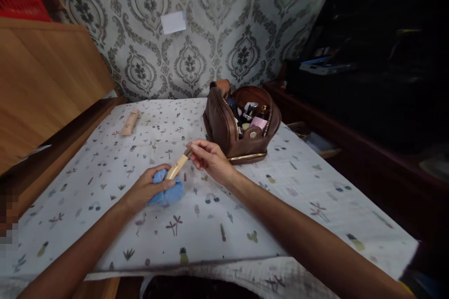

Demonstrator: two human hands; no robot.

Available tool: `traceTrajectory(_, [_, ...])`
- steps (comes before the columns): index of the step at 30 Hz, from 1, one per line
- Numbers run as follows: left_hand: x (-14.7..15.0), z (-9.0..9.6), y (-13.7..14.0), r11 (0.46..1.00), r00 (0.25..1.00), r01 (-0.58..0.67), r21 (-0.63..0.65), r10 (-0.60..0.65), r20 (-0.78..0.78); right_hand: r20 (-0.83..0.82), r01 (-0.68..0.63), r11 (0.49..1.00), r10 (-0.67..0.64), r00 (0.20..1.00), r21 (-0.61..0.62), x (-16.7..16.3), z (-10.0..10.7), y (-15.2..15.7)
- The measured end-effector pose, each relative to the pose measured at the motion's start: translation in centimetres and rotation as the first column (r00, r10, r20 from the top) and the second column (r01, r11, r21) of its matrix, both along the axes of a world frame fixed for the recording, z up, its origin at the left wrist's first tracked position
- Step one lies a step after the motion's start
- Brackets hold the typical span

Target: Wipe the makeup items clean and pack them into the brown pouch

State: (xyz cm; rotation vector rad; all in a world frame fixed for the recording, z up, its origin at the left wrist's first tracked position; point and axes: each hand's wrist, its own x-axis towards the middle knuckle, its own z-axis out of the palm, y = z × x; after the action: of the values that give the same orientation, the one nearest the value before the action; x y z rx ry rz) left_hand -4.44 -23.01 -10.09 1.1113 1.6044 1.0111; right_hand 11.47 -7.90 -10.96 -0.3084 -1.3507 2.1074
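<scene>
My left hand (152,184) is closed around a fluffy blue cloth (173,192) and the lower part of a slim cream-coloured cosmetic tube (177,167). The tube tilts up to the right, its brownish end pinched by the fingertips of my right hand (210,156). Whether that end is a separate cap I cannot tell. Just behind my right hand stands a brown leather toiletry bag (224,124), unzipped at the top, with several small cosmetics in it, among them a pink box (258,124).
A beige tube (130,122) lies at the back left of the table, on a white printed cloth (196,229). A wooden panel (52,74) borders the left side. Patterned wallpaper (189,56) is behind, and dark furniture (379,117) stands on the right.
</scene>
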Motion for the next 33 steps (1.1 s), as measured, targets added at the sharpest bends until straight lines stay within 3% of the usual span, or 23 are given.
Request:
traceTrajectory(5, [1.0,0.3,-0.3,0.995,0.952,-0.008,0.098,0.037,-0.303,0.01,0.029,0.999,-0.029,1.0,-0.029,-0.2,-0.1,-0.1])
traceTrajectory(10, [1.7,0.3,0.1,0.995,0.965,-0.055,0.08,0.074,-0.25,0.025,-0.088,0.988,0.092,0.995,-0.129,-0.3,-0.3,-0.6])
traceTrajectory(12, [1.8,0.4,0.3,0.995,0.964,-0.035,0.095,0.058,-0.258,0.042,-0.124,0.987,0.129,0.991,-0.106,-0.3,-0.5,-0.7])
traceTrajectory(15, [1.2,1.1,0.5,0.997,0.933,0.0,0.076,0.028,-0.358,0.076,-0.065,0.997,0.067,0.995,-0.033,-0.3,-0.8,-0.6])
traceTrajectory(17, [0.7,2.2,1.0,0.988,0.875,-0.091,0.124,0.139,-0.463,0.086,-0.051,0.999,0.05,0.995,0.008,-0.3,-0.9,-0.5])
traceTrajectory(20, [0.8,3.9,2.2,0.913,0.769,-0.194,0.359,0.369,-0.523,0.109,-0.203,0.978,0.197,0.974,0.048,-0.3,-0.9,-0.8])
traceTrajectory(22, [1.6,4.5,3.1,0.913,0.775,-0.056,0.404,0.295,-0.559,0.136,-0.312,0.945,0.298,0.945,0.093,-0.3,-1.0,-1.2])
traceTrajectory(25, [3.1,4.7,4.0,0.926,0.736,0.189,0.326,0.086,-0.671,0.17,-0.37,0.914,0.343,0.924,0.167,-0.2,-1.0,-1.6])
traceTrajectory(29, [3.5,5.2,4.7,0.915,0.68,0.163,0.368,0.166,-0.714,0.181,-0.356,0.928,0.333,0.925,0.111,0.0,-0.4,-1.8])
traceTrajectory(33, [2.2,7.1,5.6,0.901,0.651,0.107,0.421,0.256,-0.715,0.139,-0.398,0.912,0.384,0.913,0.097,0.9,0.7,-1.7])
